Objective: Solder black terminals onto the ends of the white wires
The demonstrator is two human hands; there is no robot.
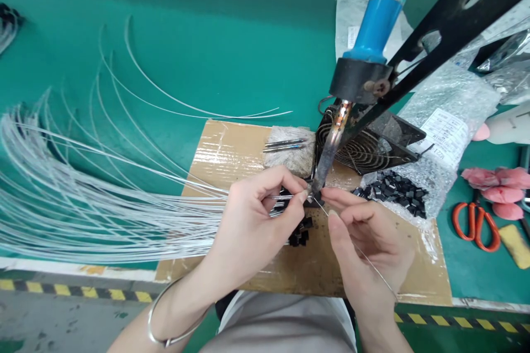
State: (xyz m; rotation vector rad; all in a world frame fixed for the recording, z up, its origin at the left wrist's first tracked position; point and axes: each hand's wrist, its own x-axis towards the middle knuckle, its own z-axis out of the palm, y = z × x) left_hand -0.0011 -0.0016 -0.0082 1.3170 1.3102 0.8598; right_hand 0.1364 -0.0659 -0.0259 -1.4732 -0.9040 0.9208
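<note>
Below the tip of a soldering iron (331, 146) clamped in a black stand, my left hand (265, 215) pinches the end of a thin white cable, its fingertips close to the tip. My right hand (368, 242) holds a thin solder wire (375, 266) between thumb and fingers, its end reaching the iron's tip. What sits exactly at the tip is too small to make out. Under my left hand runs a bundle of white cables (165, 226), with small black connectors (300, 233) at their ends.
Brown cardboard (290, 270) covers the work spot on the green table. A pad with metal pins (290, 146) lies beside a black fan (364, 140). To the right are a bag of black connector pieces (397, 193), orange-handled scissors (476, 226) and a yellow sponge (514, 245).
</note>
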